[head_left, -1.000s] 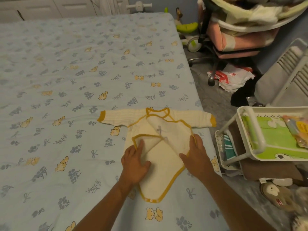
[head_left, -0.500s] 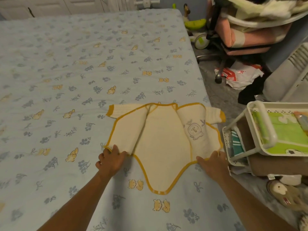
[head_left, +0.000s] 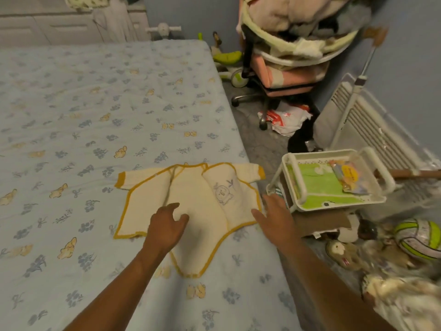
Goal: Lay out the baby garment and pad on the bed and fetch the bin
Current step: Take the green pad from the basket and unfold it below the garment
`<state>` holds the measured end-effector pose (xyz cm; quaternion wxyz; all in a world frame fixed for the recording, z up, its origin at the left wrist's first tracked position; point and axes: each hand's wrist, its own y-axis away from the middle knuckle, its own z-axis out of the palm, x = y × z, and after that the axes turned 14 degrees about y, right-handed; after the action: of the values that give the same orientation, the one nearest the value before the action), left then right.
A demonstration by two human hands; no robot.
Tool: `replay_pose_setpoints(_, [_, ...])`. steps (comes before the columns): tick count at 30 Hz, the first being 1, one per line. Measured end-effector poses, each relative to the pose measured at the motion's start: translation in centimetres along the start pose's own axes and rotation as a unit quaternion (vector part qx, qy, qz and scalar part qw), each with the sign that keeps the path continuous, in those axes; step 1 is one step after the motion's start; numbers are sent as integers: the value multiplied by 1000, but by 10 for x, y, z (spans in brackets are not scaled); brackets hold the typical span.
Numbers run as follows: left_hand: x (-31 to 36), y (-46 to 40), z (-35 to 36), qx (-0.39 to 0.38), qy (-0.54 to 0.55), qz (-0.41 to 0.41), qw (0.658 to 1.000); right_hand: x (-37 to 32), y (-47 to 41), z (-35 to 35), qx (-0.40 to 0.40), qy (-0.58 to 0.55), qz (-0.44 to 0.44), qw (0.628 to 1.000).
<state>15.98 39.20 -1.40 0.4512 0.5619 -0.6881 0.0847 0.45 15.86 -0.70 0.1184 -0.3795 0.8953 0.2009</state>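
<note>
Pale blue bedding printed with small flowers and yellow bears covers the bed (head_left: pixel 95 115), which fills the left of the view. Near its right edge a cream baby garment (head_left: pixel 191 199) with mustard trim lies spread flat, both front flaps open and sleeves out to the sides. Over the garment's lower middle is the left hand (head_left: pixel 164 225), fingers loosely spread and holding nothing. At the garment's right flap edge, the right hand (head_left: pixel 274 216) is also open and empty. Just beside the bed stands a white plastic trolley (head_left: pixel 372 201), its top tray holding a green pad (head_left: pixel 319 185) and a yellow packet (head_left: pixel 350 173). Beyond it, a pink chair (head_left: pixel 281 75) is heaped with fabric.
</note>
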Motion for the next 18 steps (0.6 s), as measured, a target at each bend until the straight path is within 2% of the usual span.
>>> replay_pose_setpoints(6, [135, 33, 76, -43, 53, 94, 993, 53, 6, -97, 56, -33, 41, 997])
replay_pose_setpoints(10, [209, 44, 148, -54, 87, 141, 985, 114, -20, -131, 63, -43, 54, 996])
replay_pose_setpoints(14, [258, 40, 225, -74, 119, 126, 982, 171, -56, -143, 41, -57, 46, 996])
replay_pose_setpoints(18, [283, 14, 285, -83, 98, 98, 987, 206, -95, -140, 2, -74, 26, 997])
